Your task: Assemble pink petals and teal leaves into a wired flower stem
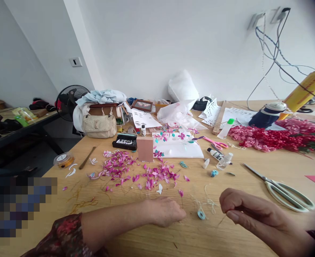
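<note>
My right hand (pixel 250 212) is raised above the table's right side, thumb and forefinger pinched on a thin strand (pixel 221 221) that hangs down to the left. Whether it is wire or thread, I cannot tell. My left hand (pixel 167 212) rests low at the table with its fingers curled together and mostly hidden; what they hold, if anything, does not show. Just above its fingertips lies a magenta petal (pixel 180 193) on a thin stem. Between the hands is a small light-blue spool (pixel 201 214) with pale thread (pixel 209 204). Loose magenta petals (pixel 161 175) spread beyond my left hand.
Large scissors (pixel 286 194) lie right, pink-handled scissors (pixel 215 142) farther back. Small bottles (pixel 224 161), a white sheet with fabric flowers (pixel 179 148), a pinkish block (pixel 145 150) and a black case (pixel 124 142) stand behind the petals. Red and pink bundles (pixel 270 137) lie back right.
</note>
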`<state>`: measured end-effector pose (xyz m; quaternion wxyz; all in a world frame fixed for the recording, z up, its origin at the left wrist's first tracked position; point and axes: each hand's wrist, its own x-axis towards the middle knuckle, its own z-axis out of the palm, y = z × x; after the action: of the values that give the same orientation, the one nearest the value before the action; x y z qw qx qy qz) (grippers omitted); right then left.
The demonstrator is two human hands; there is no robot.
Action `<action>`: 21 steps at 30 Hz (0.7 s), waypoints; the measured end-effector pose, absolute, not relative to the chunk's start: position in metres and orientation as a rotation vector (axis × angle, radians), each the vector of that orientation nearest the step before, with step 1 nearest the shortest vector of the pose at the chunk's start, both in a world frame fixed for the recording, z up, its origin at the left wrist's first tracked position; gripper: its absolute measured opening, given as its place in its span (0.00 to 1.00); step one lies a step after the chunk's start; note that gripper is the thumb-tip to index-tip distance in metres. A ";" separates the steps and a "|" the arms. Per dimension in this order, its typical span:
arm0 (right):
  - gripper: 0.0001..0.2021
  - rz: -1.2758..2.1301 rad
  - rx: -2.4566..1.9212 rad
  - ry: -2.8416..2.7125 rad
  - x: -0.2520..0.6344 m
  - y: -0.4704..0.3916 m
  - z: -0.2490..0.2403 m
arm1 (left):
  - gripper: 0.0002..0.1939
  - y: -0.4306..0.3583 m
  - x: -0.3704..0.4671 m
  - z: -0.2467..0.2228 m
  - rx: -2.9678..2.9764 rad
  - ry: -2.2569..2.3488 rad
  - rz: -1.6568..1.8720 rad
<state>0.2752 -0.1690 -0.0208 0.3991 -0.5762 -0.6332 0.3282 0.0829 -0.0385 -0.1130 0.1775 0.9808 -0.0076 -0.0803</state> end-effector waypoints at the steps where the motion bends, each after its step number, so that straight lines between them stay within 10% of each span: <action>1: 0.14 0.835 -1.465 -1.605 0.274 -0.168 -0.019 | 0.08 -0.039 0.082 -0.112 2.762 -0.010 -0.211; 21: 0.14 0.780 -1.479 -1.333 0.235 -0.095 -0.001 | 0.09 0.003 0.089 -0.015 1.238 0.531 0.825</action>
<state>0.2349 -0.0952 -0.0005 0.4809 -0.6065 -0.5464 0.3198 0.0892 0.0030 -0.0152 0.7040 0.5567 0.2386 0.3708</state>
